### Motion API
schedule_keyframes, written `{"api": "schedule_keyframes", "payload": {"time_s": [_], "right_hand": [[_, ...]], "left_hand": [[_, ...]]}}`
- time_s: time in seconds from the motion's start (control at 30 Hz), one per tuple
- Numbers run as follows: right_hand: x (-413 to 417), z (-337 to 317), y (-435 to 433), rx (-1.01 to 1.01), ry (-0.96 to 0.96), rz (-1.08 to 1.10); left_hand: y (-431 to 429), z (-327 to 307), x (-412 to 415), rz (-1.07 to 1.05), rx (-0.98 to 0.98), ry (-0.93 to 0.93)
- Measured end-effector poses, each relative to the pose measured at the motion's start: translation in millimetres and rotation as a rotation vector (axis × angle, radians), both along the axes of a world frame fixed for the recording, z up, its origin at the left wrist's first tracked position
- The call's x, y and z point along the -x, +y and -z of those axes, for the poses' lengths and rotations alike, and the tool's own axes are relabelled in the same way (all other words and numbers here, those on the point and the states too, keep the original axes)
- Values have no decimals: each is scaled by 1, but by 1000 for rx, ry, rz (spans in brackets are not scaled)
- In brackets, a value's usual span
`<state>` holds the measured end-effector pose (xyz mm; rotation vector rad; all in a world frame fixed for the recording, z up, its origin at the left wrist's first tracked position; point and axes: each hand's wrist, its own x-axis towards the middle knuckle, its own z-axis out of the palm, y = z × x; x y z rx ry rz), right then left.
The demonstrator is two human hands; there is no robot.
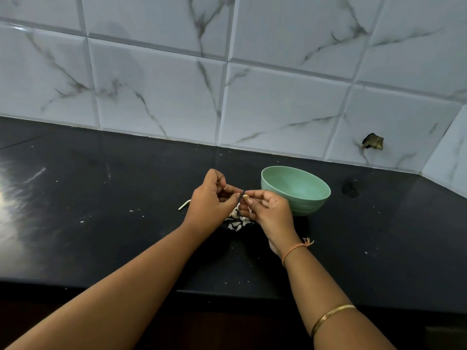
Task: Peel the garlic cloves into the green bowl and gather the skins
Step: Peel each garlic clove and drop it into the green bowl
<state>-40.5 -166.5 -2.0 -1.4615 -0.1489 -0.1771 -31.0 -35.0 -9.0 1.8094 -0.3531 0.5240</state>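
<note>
Now, green bowl [308, 206]: stands upright on the dark worktop [101, 223], close to the foot of the tiled wall [278, 97]; every place below is given from this bowl
Right hand [271, 211]: just left of the bowl and in front of its left rim, raised off the worktop; the grip is closed, thumb and curled fingers pinching a garlic clove [245, 197]
Garlic clove: held in the air just left of the bowl's rim, outside the bowl, between the two hands; a thin strip of skin [250, 209] hangs down from it
Left hand [210, 206]: further left of the bowl, facing the right hand; the grip is nearly closed, fingers curled, thumb and forefinger tips meeting at the clove's end; whether they have clove or only skin, I cannot tell
Skins [237, 224]: a small heap of pale flakes on the worktop, left of the bowl and nearer the person, under the two hands and partly hidden by them
Pale stalk [184, 204]: lies on the worktop well left of the bowl, beyond the left hand
Specks: tiny white bits are scattered on the worktop on both sides of the bowl
Dark smudge [350, 189]: on the worktop just right of the bowl
Hole [373, 142]: in a wall tile, above and right of the bowl
Right arm: an orange thread [295, 248] on the wrist, a gold bangle [331, 317] on the forearm
</note>
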Motion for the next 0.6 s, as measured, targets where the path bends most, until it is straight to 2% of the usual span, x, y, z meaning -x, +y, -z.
{"api": "schedule_keyframes", "payload": {"time_s": [0.4,0.6], "right_hand": [[-2,3,-1,105,-35,17],[-6,13,-5,431,-162,176]], "left_hand": [[0,-1,3,13,-44,1],[1,-1,3,-16,-211,-34]]}}
